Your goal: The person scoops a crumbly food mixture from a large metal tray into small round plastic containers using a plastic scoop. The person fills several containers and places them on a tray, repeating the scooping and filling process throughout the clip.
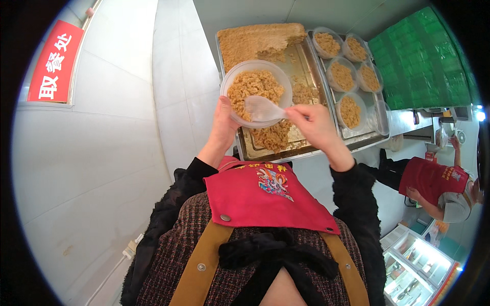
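Note:
My left hand (226, 124) grips the left rim of a round clear plastic bowl (286, 82) holding loose brown cooked rice (254, 86). In my right hand (316, 124) is the handle of a translucent plastic rice paddle (264, 109), its blade resting on the rice in the bowl. Beneath the bowl lies a metal tray (306, 72), with a thick slab of rice (245, 38) at its far side and a loose heap of rice (271, 137) near its front edge.
A second metal tray (363, 141) at the right holds several rice-filled plastic bowls (350, 111) and an upright plastic bowl or lid (382, 116). Green-wrapped packs (417, 65) stand beyond. A white wall (183, 84) is at the left. A person in a red apron (432, 176) stands farther right.

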A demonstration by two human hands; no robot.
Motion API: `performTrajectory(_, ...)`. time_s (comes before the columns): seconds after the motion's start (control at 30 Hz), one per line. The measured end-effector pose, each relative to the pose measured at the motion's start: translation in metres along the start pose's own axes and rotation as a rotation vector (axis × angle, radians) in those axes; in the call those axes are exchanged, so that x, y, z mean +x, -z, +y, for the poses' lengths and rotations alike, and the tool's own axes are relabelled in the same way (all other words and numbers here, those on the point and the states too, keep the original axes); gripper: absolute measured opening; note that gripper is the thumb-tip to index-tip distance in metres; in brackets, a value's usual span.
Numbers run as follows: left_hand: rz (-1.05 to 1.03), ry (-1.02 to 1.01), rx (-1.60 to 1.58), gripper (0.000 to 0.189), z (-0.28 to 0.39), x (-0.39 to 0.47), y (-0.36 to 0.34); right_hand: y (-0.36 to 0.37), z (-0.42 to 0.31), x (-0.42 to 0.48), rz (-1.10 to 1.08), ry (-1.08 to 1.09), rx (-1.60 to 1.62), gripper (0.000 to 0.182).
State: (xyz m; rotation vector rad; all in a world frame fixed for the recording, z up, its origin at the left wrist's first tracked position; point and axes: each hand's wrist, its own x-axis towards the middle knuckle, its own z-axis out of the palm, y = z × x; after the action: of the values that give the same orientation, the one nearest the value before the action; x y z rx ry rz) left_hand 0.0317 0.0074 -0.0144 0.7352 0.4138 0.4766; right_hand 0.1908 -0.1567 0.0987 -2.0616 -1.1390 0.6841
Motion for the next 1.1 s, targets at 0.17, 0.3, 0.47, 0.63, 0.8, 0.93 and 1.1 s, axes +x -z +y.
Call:
performTrajectory(0.17, 0.054, 0.026, 0.056, 0.07, 0.011, -0.001, -0.008, 0.031, -0.012, 0.004, 0.078, -0.046, -0.088, 0.022)
performTrajectory(0.3, 0.019, 0.032, 0.038, 0.07, 0.01, -0.002, -0.01, 0.03, -0.019, 0.01, 0.368, 0.138, -0.266, 0.02)
performTrajectory(0.47, -0.009, 0.069, -0.004, 0.072, 0.009, -0.002, -0.013, -0.003, -0.013, 0.009, 0.276, 0.429, -0.695, 0.033)
performTrajectory(0.63, 0.04, 0.075, -0.066, 0.073, 0.011, 0.0, -0.01, 0.003, -0.009, -0.026, 0.205, 0.423, -0.821, 0.039)
performTrajectory(0.8, 0.133, 0.034, -0.03, 0.067, 0.008, -0.002, -0.022, 0.007, -0.032, -0.014, 0.333, 0.38, -0.65, 0.03)
performTrajectory(0.93, 0.13, 0.023, -0.002, 0.064, 0.004, -0.004, -0.033, -0.032, -0.016, 0.022, 0.416, 0.386, -0.618, 0.029)
performTrajectory(1.1, 0.046, 0.003, -0.029, 0.064, 0.004, -0.005, -0.026, -0.037, -0.025, 0.016, 0.311, 0.482, -0.53, 0.029)
